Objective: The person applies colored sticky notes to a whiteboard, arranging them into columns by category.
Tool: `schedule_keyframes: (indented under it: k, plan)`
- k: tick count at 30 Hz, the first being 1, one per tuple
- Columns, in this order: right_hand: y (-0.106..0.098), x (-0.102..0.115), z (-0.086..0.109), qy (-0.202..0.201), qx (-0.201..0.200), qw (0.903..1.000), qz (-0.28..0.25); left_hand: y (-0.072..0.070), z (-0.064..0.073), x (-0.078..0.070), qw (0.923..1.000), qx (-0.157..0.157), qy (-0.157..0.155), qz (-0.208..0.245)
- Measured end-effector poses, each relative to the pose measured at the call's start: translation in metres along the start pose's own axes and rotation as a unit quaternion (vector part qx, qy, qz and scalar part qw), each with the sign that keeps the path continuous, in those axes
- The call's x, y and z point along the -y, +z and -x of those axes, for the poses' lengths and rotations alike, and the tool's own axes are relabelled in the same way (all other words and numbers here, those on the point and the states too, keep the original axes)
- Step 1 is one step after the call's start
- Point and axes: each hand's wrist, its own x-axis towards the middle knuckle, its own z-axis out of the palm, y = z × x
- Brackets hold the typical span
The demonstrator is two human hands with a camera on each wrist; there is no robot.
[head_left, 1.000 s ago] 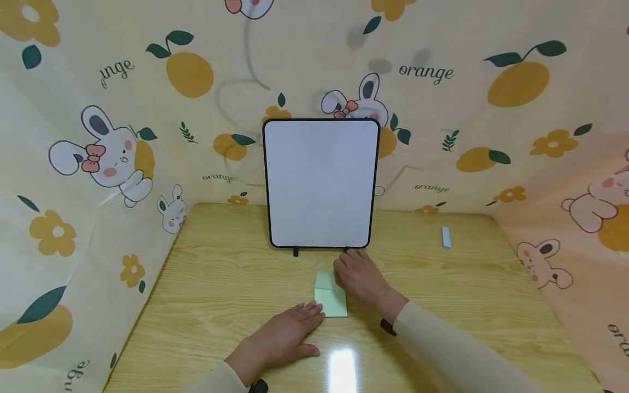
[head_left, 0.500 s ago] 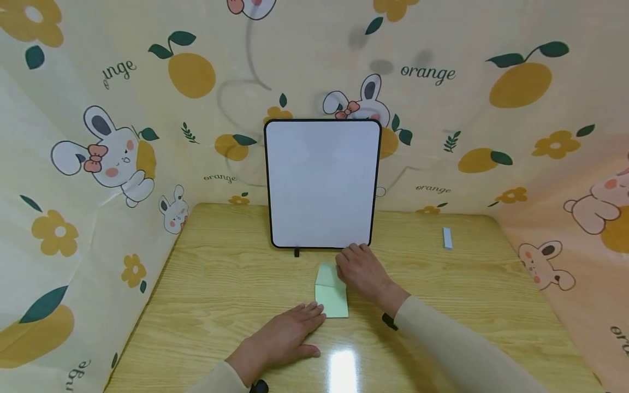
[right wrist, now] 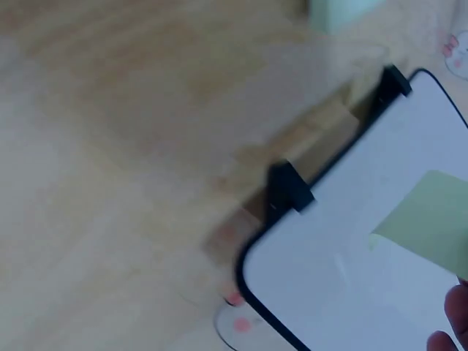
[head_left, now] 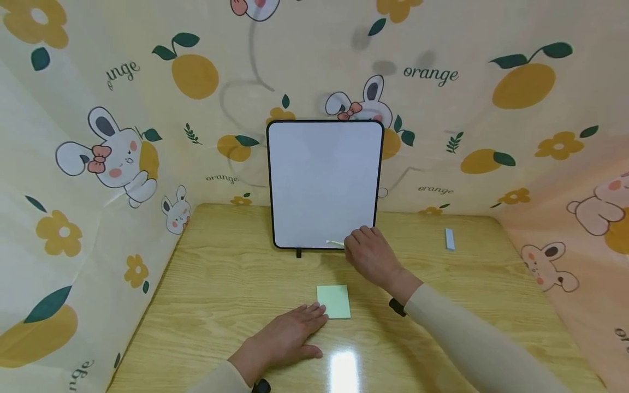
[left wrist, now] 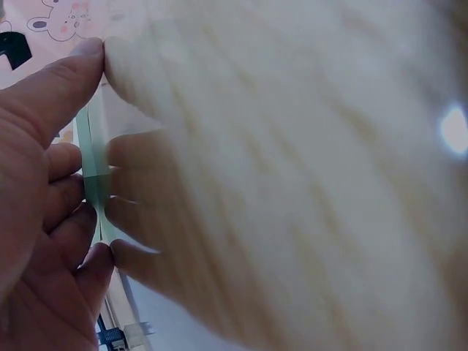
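Observation:
A pale green sticky-note pad (head_left: 334, 301) lies on the wooden table (head_left: 221, 284), and the left wrist view shows it edge-on as a green strip (left wrist: 93, 175). My left hand (head_left: 314, 314) lies flat beside it, fingertips (left wrist: 88, 212) holding down its left edge. My right hand (head_left: 351, 243) is lifted in front of the lower right corner of the upright whiteboard (head_left: 324, 185) and pinches a single green note (head_left: 336, 243). In the right wrist view that note (right wrist: 431, 227) hangs in front of the white board face (right wrist: 351, 278).
The whiteboard stands on two small black feet (right wrist: 289, 191) at the back middle of the table. A small grey-white bar (head_left: 449, 238) lies at the back right. Patterned cloth walls (head_left: 98, 164) close in the left, back and right sides.
My right hand has peeled one note off the pad and lifted it away, up to the whiteboard's lower right corner. The pad now lies flat. My left hand has stayed put.

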Motion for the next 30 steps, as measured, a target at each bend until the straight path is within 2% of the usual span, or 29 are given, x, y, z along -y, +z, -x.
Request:
schedule_keyframes:
  k: [5, 10, 15, 20, 25, 30]
  plan:
    - [-0.010, -0.006, -0.026, 0.001, -0.045, 0.9990, 0.002, -0.001, 0.001, 0.001, 1.0000, -0.003, -0.007, 0.002]
    - [-0.013, -0.009, -0.059, 0.006, -0.095, 0.9954, 0.013, 0.001, 0.001, 0.002, 0.9999, -0.008, -0.006, 0.008]
    - [-0.012, -0.010, -0.093, -0.006, -0.169, 0.9852, 0.030, -0.002, 0.002, -0.003, 0.9997, -0.006, -0.012, 0.020]
    - [-0.007, -0.009, -0.120, -0.028, -0.225, 0.9727, 0.048, -0.002, 0.003, -0.005, 0.9997, -0.009, -0.013, 0.019]
    - [-0.003, -0.012, -0.139, -0.034, -0.257, 0.9633, 0.070, 0.000, 0.003, -0.004, 0.9996, -0.008, -0.012, 0.023]
    - [-0.002, -0.016, -0.154, -0.041, -0.260, 0.9612, 0.082, 0.001, 0.004, -0.001, 0.9998, -0.013, -0.003, 0.013]
